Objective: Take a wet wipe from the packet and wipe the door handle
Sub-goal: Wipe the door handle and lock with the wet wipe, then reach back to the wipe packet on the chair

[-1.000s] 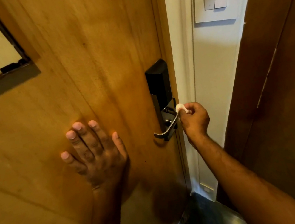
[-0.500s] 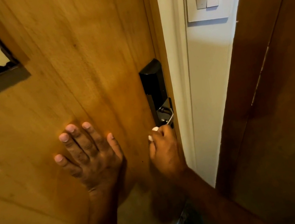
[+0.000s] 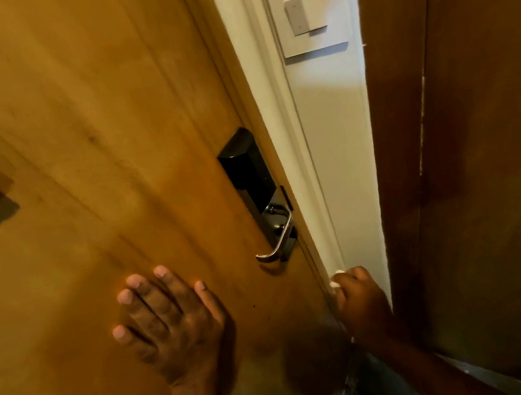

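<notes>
While left hand [image 3: 169, 321] braces door [image 3: 99, 121], right hand [image 3: 361, 301] at its edge, fisting wipe [image 3: 336, 279].

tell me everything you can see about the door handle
The door handle is a slim lever in shiny silver metal, mounted at the foot of a black lock plate near the edge of the wooden door. From its pivot it runs down and left, ending in a small hooked tip. Nothing touches it: the left hand lies flat on the door to its lower left, and the right hand, closed on a white wipe, is below it.
</notes>
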Demonstrator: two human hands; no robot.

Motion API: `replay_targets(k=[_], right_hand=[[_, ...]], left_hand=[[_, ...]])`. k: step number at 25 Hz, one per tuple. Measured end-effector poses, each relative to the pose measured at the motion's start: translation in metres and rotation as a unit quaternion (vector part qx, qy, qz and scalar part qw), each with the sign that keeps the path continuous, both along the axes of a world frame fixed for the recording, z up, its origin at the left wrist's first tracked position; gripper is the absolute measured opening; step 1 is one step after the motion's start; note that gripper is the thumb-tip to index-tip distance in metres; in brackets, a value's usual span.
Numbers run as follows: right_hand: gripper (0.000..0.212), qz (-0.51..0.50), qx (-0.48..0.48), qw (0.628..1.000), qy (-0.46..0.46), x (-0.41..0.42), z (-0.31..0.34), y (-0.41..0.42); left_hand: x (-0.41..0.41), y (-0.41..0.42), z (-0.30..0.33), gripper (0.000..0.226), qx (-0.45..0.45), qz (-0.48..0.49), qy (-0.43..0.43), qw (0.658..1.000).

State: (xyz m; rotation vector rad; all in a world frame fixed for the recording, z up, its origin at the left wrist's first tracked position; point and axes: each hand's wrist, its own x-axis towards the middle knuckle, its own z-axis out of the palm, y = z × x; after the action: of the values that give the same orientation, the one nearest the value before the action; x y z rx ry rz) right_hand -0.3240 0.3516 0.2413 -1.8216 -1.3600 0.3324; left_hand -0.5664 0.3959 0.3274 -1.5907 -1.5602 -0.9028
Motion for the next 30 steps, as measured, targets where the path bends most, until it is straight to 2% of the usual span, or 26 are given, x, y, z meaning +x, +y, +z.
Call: replay_targets(k=[4,5,8,10,12,16,19,22,25,27,30], right_hand=[[0.012,-0.088,-0.042,0.995,0.037,0.043,-0.015,-0.031],[0.011,-0.111,-0.033,0.992,0.044,0.055,-0.014,-0.037],[0.027,-0.124,0.012,0.992,0.037,0.091,0.001,-0.053],[0.015,-0.131,0.015,0.990,0.058,0.121,0.016,-0.065],[0.016,-0.139,0.016,0.985,0.106,0.152,0.029,-0.075],[0.019,-0.255,-0.038,0.955,0.145,0.254,0.023,-0.157],[0.018,-0.337,-0.090,0.916,0.198,0.312,-0.004,-0.235],[0.032,-0.427,-0.106,0.864,0.245,0.352,-0.042,-0.329],[0.029,-0.524,-0.157,0.783,0.294,0.370,-0.102,-0.436],[0.023,-0.588,-0.205,0.727,0.289,0.364,-0.139,-0.493],[0.027,-0.670,-0.243,0.644,0.279,0.352,-0.188,-0.559]], left_hand=[[-0.002,-0.006,-0.018,0.076,-0.053,0.038,0.102,0.993],[0.007,-0.006,-0.021,0.077,-0.061,0.055,0.090,0.993],[0.054,-0.006,-0.013,0.082,-0.168,0.044,-0.015,0.985],[0.103,-0.013,-0.020,0.085,-0.201,-0.036,-0.038,0.978],[0.155,-0.026,-0.030,0.085,-0.253,-0.098,-0.023,0.962],[0.293,-0.086,-0.057,0.089,-0.387,-0.222,0.047,0.894],[0.369,-0.139,-0.082,0.082,-0.430,-0.295,0.137,0.842],[0.435,-0.198,-0.118,0.084,-0.454,-0.367,0.228,0.779],[0.486,-0.264,-0.167,0.089,-0.511,-0.391,0.314,0.699],[0.501,-0.299,-0.197,0.087,-0.522,-0.409,0.338,0.668],[0.512,-0.343,-0.234,0.086,-0.532,-0.413,0.383,0.632]])
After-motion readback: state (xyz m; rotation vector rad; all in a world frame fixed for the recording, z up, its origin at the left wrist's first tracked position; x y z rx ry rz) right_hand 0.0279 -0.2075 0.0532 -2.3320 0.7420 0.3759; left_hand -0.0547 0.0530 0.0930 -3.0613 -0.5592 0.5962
